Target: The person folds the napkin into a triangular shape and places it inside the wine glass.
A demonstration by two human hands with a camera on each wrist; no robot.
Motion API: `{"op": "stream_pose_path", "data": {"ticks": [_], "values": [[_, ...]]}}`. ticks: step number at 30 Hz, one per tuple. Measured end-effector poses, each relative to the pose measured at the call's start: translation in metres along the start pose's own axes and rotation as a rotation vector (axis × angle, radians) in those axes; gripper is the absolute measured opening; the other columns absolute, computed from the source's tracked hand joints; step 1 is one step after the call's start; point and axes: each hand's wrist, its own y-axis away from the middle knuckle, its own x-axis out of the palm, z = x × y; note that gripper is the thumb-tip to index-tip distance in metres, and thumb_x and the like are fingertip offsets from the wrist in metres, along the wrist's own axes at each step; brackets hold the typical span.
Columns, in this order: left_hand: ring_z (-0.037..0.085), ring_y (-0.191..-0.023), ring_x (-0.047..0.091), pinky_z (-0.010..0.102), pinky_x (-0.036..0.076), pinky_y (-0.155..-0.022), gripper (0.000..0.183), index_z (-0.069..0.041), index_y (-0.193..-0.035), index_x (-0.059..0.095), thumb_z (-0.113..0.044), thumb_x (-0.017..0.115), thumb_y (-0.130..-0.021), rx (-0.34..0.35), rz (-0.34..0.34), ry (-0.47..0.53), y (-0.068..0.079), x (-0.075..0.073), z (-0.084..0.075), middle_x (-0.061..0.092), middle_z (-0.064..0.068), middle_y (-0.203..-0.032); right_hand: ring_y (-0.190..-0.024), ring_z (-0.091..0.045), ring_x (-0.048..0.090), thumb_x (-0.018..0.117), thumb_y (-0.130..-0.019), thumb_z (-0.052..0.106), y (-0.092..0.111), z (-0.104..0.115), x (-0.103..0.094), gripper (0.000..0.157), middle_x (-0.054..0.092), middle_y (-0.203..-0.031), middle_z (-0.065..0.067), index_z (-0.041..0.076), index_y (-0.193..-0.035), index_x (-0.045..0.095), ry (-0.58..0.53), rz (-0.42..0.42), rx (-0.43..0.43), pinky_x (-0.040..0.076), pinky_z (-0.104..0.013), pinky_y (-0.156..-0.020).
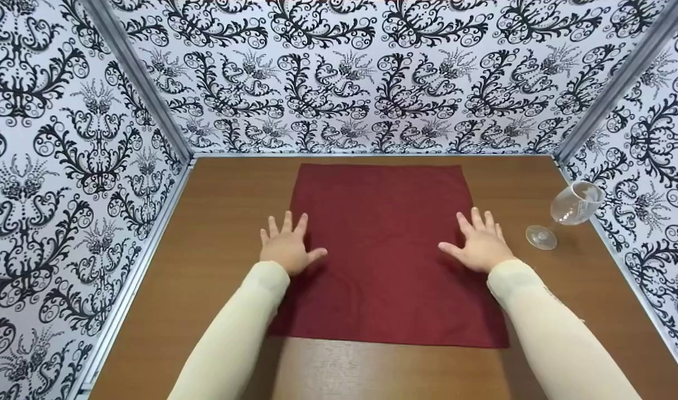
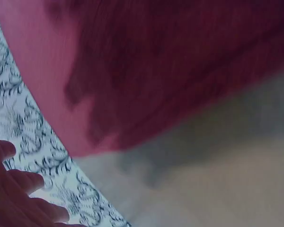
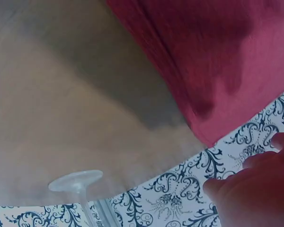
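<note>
A dark red cloth lies spread flat on the wooden table, with faint wrinkles near its lower left. Above its left edge is my left hand, palm down with fingers spread. My right hand mirrors it over the cloth's right edge, fingers spread too. Neither holds anything. Both wrist views show the hands' shadows falling on the cloth, and the hands appear raised off it. To the right of my right hand stands a clear stemmed wine glass; the right wrist view shows its foot.
The brown table is bordered at the back and sides by walls with black scroll patterns. Grey metal posts mark the corners. The glass is close to the right wall.
</note>
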Motion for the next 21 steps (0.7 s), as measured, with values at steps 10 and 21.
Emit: {"op": "stream_pose_path", "data": {"ticks": [10,21], "values": [[0.058,-0.159,0.004,0.075,0.016,-0.124,0.114,-0.022,-0.171,0.018,-0.077,0.069,-0.085,-0.033,0.202,0.014,0.022,0.027,-0.022,0.005,0.020,-0.177,-0.157,-0.060,0.007,0.063,-0.096,0.063,0.005,0.000,0.015,0.102,0.009,-0.171,-0.037,-0.002,-0.165,0.026,0.009,0.063,-0.031,0.011,-0.073,-0.126],[0.058,-0.159,-0.001,0.076,0.012,-0.124,0.121,-0.021,-0.171,0.014,-0.080,0.070,-0.081,-0.057,0.209,-0.004,0.022,0.038,-0.024,0.002,0.020,-0.177,-0.156,-0.061,0.011,0.065,-0.094,0.066,0.013,-0.008,0.023,0.108,0.009,-0.167,-0.042,-0.005,-0.164,0.024,0.005,0.177,-0.038,0.020,-0.070,-0.125]]}}
